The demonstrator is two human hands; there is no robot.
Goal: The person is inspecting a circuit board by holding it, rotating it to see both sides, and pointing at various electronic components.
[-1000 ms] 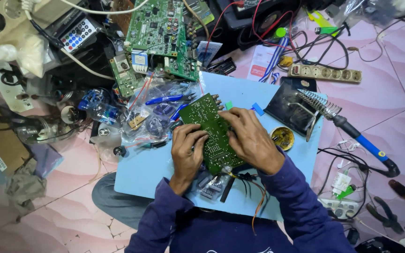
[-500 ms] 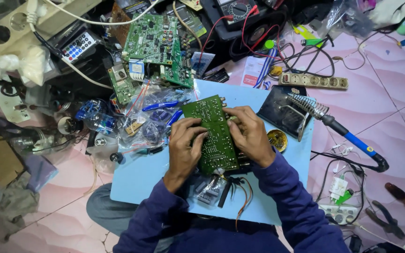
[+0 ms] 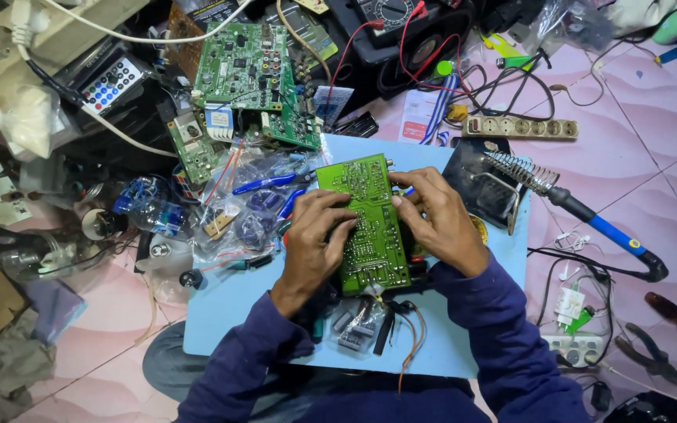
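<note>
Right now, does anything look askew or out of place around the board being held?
Nothing damaged. Both hands, left and right, hold the green board tilted. Loose wires trail beneath it.

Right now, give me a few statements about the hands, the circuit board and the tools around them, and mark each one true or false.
1. Both hands hold the green circuit board. True: the left hand grips its left edge and the right hand its right edge.
2. The soldering iron is in the right hand. False: it rests in its coil stand, to the right of that hand.
3. The board is held over a light blue work surface. True.
4. The white power strip lies under the left hand. False: it lies on the pink floor, beyond the right hand.
5. A second, larger green circuit board lies farther from the person. True.
</note>
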